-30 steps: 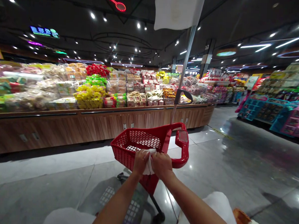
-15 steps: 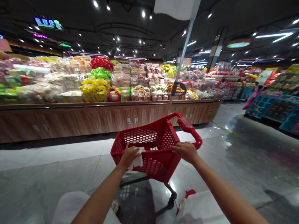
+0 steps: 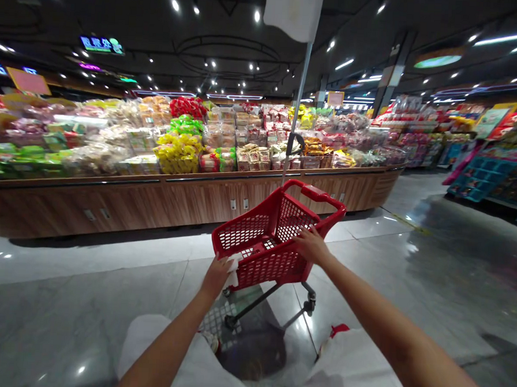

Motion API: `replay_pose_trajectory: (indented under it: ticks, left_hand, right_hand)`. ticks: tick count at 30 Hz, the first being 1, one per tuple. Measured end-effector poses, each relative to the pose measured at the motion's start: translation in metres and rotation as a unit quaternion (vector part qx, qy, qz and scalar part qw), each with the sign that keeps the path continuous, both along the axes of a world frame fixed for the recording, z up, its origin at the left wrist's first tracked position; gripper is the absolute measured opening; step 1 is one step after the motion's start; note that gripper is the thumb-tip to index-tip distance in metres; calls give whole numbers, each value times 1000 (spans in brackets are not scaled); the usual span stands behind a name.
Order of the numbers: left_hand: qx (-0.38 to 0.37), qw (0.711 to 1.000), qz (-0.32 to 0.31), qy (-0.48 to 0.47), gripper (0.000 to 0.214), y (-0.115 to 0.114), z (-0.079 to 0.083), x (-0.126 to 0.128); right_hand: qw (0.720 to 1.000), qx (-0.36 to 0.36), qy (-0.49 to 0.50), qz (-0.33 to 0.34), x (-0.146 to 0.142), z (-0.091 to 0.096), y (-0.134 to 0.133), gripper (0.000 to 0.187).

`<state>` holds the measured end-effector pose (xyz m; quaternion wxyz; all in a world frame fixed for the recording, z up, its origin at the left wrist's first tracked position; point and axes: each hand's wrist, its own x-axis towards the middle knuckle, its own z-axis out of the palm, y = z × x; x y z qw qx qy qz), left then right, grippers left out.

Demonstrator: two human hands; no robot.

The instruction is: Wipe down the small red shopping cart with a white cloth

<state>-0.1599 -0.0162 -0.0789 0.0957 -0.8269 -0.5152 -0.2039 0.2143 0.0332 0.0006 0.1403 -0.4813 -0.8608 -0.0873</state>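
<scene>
A white cloth [image 3: 233,272] is pressed by the closed grip of the left hand [image 3: 216,277] against a red plastic shopping cart [image 3: 272,263], apparently steadied by the open grip of the right hand [image 3: 311,246].

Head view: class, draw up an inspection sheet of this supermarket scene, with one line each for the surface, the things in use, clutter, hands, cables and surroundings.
Surface: polished stone floor, glossy with reflections.
Things: red plastic cart on castors, with a white flag on a pole; white tissue.
Clutter: small red item by the person's white clothing, unclear what.
Hands: left hand presses the tissue against the cart's side; right hand rests on the cart's rim.
Cables: nothing seen.
Surroundings: wood-fronted counter piled with bagged snacks; blue racks at right.
</scene>
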Motion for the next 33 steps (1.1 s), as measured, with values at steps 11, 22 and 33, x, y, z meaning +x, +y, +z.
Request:
replay_pose_trajectory:
  ticks: [11, 22, 33]
  left_hand:
    - [15, 986, -146, 77, 31, -16, -16, 75]
    - [-26, 975, -171, 138, 33, 17, 1, 31]
    - [-51, 992, -60, 96, 36, 21, -6, 27]
  right_hand:
    - [963, -70, 243, 93, -109, -79, -66, 26]
    - [948, -129, 252, 150, -55, -60, -49, 37]
    - [947, -121, 277, 109, -24, -69, -34, 34]
